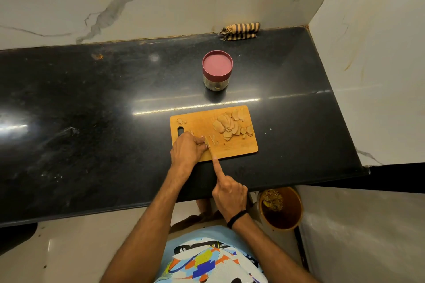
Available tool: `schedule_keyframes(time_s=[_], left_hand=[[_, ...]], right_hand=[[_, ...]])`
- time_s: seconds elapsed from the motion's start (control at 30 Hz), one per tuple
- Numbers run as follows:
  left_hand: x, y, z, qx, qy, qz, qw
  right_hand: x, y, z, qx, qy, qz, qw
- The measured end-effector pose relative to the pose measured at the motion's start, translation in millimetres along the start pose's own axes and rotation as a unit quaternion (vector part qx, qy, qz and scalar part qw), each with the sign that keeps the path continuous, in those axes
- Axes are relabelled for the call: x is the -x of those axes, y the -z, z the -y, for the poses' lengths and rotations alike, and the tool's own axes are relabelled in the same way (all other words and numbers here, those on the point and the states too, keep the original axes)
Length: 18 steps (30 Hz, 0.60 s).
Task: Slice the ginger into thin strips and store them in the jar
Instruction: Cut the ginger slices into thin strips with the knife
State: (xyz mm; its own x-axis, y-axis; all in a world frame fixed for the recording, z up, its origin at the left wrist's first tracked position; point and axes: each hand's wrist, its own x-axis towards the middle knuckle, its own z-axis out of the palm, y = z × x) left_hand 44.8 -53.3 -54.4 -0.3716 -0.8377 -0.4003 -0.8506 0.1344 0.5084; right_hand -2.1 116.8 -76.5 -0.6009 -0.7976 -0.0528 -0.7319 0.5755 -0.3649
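Note:
A wooden cutting board lies on the black counter. A heap of flat ginger slices covers its far right part, and a couple of small bits lie at its far left corner. My left hand rests on the board's near left part, its curled fingertips holding down a ginger slice. A few cut strips lie just right of it. My right hand grips a knife seen edge-on, index finger stretched along its spine. The glass jar with its maroon lid on stands behind the board.
A folded striped cloth lies at the back against the marble wall. A side wall closes the counter on the right. Below the counter's front edge, a brown bin with scraps stands on the floor.

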Motion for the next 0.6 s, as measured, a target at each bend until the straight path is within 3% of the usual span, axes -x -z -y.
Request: schedule_keyframes(time_s=[0.6], left_hand=[[1, 2, 1, -0.001, -0.007, 0.004, 1.0]], right_hand=[[-23, -1, 11, -0.003, -0.019, -0.022, 1.0]])
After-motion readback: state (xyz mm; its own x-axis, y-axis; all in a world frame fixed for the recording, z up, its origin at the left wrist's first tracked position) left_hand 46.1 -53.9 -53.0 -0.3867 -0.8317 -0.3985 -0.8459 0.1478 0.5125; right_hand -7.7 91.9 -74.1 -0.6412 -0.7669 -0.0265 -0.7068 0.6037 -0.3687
